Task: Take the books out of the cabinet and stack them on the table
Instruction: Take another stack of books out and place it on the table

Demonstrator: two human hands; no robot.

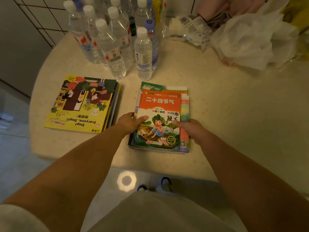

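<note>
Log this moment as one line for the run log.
left hand: on right stack | right hand: on right stack | left stack: untouched | table

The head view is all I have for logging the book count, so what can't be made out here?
- Orange-covered book stack: the books beneath the top cover show only edges; count unclear.
- Yellow-covered book stack: likewise.
- The cabinet: outside the frame.
- Left hand and right hand: fingers hidden by the stack's sides.

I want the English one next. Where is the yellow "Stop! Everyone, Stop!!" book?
In the head view, the yellow book tops the left-hand stack on the table, just in front of the water bottles and left of the stack both hands hold.
</note>
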